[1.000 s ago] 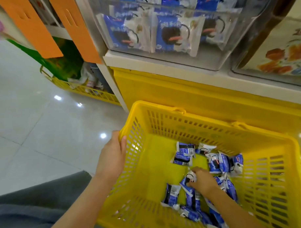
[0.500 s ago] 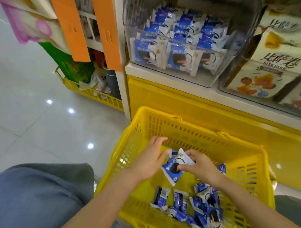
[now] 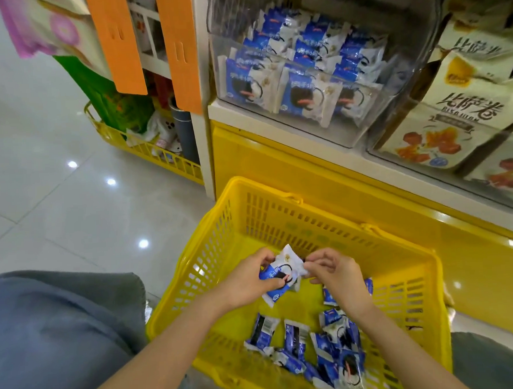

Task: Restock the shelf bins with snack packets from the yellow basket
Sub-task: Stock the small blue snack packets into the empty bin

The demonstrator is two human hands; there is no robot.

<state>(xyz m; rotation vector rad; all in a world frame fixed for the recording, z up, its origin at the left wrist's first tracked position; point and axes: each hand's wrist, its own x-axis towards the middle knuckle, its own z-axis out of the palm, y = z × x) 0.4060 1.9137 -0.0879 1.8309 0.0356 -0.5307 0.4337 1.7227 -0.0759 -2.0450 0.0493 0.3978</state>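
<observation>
Left hand (image 3: 246, 282) and right hand (image 3: 336, 276) pinch one packet (image 3: 281, 276), hiding its ends; loose packets (image 3: 321, 349) at five o'clock, shelf bin (image 3: 297, 76) at twelve.

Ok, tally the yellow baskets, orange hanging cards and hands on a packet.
Yellow baskets: 2, near basket and far basket.
Orange cards: 2, left card and right card.
Hands on the held packet: 2, left hand and right hand.
Total: 6.

White shelf ledge (image 3: 276, 125) with two clear bins (image 3: 346, 136) side by side, blue packets (image 3: 301, 96) left, cream bags (image 3: 450, 123) right.
</observation>
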